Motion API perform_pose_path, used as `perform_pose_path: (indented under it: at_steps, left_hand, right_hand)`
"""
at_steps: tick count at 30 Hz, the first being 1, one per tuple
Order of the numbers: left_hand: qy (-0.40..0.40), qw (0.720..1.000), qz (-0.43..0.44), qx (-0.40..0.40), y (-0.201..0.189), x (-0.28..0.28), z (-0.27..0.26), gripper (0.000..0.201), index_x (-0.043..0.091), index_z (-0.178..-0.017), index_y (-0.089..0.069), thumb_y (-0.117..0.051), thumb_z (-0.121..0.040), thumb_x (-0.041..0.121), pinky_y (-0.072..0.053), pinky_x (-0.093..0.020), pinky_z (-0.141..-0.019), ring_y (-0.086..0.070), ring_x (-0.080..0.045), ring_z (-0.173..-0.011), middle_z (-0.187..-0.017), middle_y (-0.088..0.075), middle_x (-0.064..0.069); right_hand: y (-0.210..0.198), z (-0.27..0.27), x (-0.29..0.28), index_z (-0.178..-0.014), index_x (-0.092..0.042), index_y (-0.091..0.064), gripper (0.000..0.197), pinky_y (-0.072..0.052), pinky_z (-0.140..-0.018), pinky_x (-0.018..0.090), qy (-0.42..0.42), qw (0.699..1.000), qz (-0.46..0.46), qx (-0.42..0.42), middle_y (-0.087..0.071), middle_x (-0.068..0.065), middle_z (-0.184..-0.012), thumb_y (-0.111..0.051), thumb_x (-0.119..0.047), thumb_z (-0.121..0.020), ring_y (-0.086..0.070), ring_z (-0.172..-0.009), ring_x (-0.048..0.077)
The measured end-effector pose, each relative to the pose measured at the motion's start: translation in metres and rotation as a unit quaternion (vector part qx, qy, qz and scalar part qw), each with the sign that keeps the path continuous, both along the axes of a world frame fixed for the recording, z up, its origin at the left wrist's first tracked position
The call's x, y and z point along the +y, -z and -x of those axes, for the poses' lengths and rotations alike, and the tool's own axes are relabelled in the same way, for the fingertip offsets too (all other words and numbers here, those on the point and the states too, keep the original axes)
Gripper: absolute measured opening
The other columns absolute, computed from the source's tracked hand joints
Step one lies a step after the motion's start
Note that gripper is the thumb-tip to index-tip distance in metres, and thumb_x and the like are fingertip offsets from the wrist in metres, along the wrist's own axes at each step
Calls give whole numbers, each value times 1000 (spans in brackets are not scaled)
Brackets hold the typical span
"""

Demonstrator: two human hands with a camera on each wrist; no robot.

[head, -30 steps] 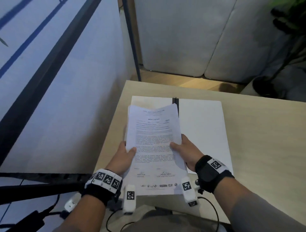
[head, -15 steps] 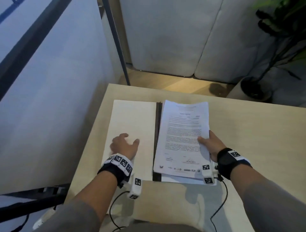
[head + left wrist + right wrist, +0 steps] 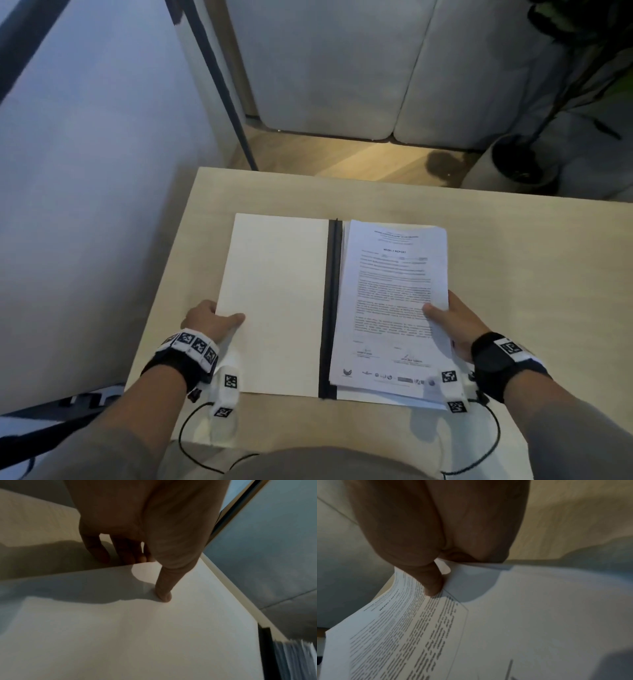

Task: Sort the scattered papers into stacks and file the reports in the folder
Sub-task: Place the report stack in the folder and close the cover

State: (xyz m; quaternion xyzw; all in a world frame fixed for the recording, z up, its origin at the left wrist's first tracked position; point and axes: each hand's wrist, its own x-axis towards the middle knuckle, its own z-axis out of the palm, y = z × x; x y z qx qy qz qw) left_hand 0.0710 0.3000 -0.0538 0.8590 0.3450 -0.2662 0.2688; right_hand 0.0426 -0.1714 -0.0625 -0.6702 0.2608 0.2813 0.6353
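Observation:
A white folder (image 3: 274, 301) lies open on the table, its black spine (image 3: 330, 308) in the middle. A stack of printed reports (image 3: 394, 291) lies on its right half, the top sheet headed "WEEKLY REPORT". My left hand (image 3: 219, 318) pinches the outer edge of the left flap (image 3: 137, 635), with its thumb (image 3: 164, 588) on top and the fingers curled underneath. My right hand (image 3: 445, 311) holds the right edge of the stack. Its thumb (image 3: 433, 582) presses on the top sheet (image 3: 402, 635) and its fingers are hidden below.
The light wooden table (image 3: 531, 291) extends to the right of the folder. Its left edge runs close beside my left hand, with a wall and a dark metal frame (image 3: 212, 85) beyond. A potted plant (image 3: 520, 164) and grey cushions (image 3: 342, 68) stand past the far edge.
Both hands held the stack over the folder a second ago. The stack now lies on the right half. My left hand let go and moved to the left flap's outer edge.

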Motion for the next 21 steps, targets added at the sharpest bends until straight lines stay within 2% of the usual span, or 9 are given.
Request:
perform_pose_path:
  at_steps: [1, 3, 5, 9, 13, 15, 18, 20, 21]
  left_hand:
    - [13, 1000, 19, -1, -2, -5, 2, 48, 11, -112, -55, -84, -83, 37, -51, -37, -89, -62, -28, -99, -117, -66, -10]
    - [15, 997, 73, -33, -13, -18, 5, 35, 14, -110, -53, -77, -92, 31, -45, -34, -86, -58, -24, -96, -111, -63, -6]
    - [32, 991, 108, -72, -28, -28, 6, 30, 18, -114, -52, -72, -96, 30, -44, -35, -88, -59, -24, -101, -111, -63, -3]
    - [87, 981, 117, -129, -67, -45, 7, 27, 22, -119, -52, -67, -98, 30, -46, -37, -89, -63, -26, -107, -114, -65, -1]
    - [132, 968, 114, -183, -122, -78, 14, 20, 30, -121, -53, -58, -102, 26, -47, -33, -77, -68, -18, -97, -105, -71, 9]
    - [170, 956, 149, -186, -151, -99, 23, 24, 38, -123, -51, -54, -104, 25, -50, -30, -70, -71, -12, -86, -95, -76, 11]
    - [215, 929, 235, -189, -180, -135, 39, 32, 45, -128, -50, -53, -104, 25, -56, -32, -67, -75, -11, -81, -100, -78, 12]
    - [251, 916, 254, -185, -183, -161, 46, 34, 47, -131, -50, -54, -104, 28, -52, -26, -60, -73, -8, -75, -104, -74, 12]
    - [272, 910, 257, -180, -181, -175, 49, 35, 47, -134, -49, -54, -104, 29, -49, -22, -57, -71, -6, -69, -106, -72, 14]
  right_hand:
    - [0, 7, -7, -153, -26, -47, 50, -44, -114, 47, 7, 1000, 0, 0, -64, -3, -144, -57, -11, -106, -60, -131, 23]
    - [-4, 18, -20, -151, -23, -49, 48, -45, -113, 47, 22, 1000, 14, -7, -66, -1, -142, -57, -10, -105, -62, -129, 23]
    - [-8, 25, -31, -148, -22, -51, 46, -46, -112, 47, 29, 999, 34, -13, -68, -2, -137, -58, -11, -105, -64, -126, 22]
    - [-13, 28, -33, -133, -24, -57, 34, -45, -107, 40, 26, 998, 52, -22, -70, -8, -124, -54, -5, -106, -65, -115, 15]
    - [-5, 27, -30, -133, -15, -54, 33, -46, -110, 44, 55, 995, 79, -11, -67, 4, -128, -61, -7, -102, -64, -116, 28]
    - [6, 29, -33, -135, -12, -57, 38, -48, -110, 47, 58, 995, 86, -9, -69, 5, -130, -66, -14, -98, -67, -115, 27]
    - [11, 33, -32, -137, -13, -55, 46, -48, -110, 48, 61, 994, 90, -4, -69, 4, -129, -71, -17, -94, -67, -116, 27]
    - [14, 33, -29, -134, -16, -56, 53, -49, -109, 45, 49, 994, 93, -6, -69, 2, -129, -76, -22, -85, -68, -115, 24]
    - [22, 32, -30, -137, -18, -56, 65, -50, -109, 45, 48, 995, 91, -7, -70, 0, -131, -78, -28, -77, -69, -115, 23]
